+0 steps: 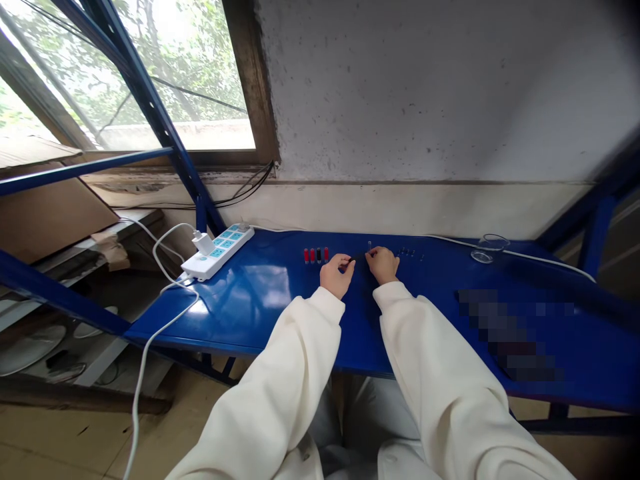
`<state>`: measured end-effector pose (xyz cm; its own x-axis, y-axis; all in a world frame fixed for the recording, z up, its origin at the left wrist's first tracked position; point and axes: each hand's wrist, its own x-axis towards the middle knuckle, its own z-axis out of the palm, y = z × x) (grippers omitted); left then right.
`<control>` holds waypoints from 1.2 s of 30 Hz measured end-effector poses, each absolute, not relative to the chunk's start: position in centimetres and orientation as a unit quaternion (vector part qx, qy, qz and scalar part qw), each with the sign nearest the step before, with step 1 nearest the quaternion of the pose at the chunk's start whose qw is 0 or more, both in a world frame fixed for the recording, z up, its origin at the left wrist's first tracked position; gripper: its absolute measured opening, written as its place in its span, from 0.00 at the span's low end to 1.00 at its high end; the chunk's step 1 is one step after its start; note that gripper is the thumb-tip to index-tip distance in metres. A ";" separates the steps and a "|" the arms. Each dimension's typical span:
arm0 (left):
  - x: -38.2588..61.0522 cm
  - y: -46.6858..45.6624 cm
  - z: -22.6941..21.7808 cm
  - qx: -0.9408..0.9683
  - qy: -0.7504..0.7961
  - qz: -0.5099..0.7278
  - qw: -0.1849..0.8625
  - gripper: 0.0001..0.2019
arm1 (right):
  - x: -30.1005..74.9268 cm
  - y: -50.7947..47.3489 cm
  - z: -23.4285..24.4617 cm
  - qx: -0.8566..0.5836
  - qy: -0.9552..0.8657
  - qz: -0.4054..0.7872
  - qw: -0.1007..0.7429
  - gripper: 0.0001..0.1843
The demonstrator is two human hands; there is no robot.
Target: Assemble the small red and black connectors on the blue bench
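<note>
Near the blue surface's (361,320) back edge, the right hand (384,265) pinches a small clear tube (369,246) between close-set fingertips. The left hand (337,276) curls beside it, fingertips nearly together; I can't tell what they hold. Farther left, four red and black cylinders (313,256) sit in a row.

Inspection finds no legible text, brand, number or sign. The white power strip (219,254) and red and black cylinders (313,256) show nothing readable; the dark item (505,333) at right is pixelated.
</note>
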<state>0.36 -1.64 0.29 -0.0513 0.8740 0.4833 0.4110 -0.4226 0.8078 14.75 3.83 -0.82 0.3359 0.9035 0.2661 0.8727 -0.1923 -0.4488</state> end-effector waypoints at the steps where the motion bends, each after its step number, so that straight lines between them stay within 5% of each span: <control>1: 0.3 -1.7 0.3 0.653 0.492 0.533 0.217 0.09 | 14.8 3.6 -0.6 -0.767 -0.582 0.025 0.269 0.11; 12: 0.4 -1.4 0.2 0.644 0.485 0.556 0.204 0.08 | 13.7 -1.3 1.8 -0.670 -0.715 -0.017 0.198 0.09; 36: 0.2 -1.7 0.6 0.634 0.493 0.572 0.168 0.11 | 13.4 -1.6 2.0 -0.648 -0.739 -0.003 0.184 0.07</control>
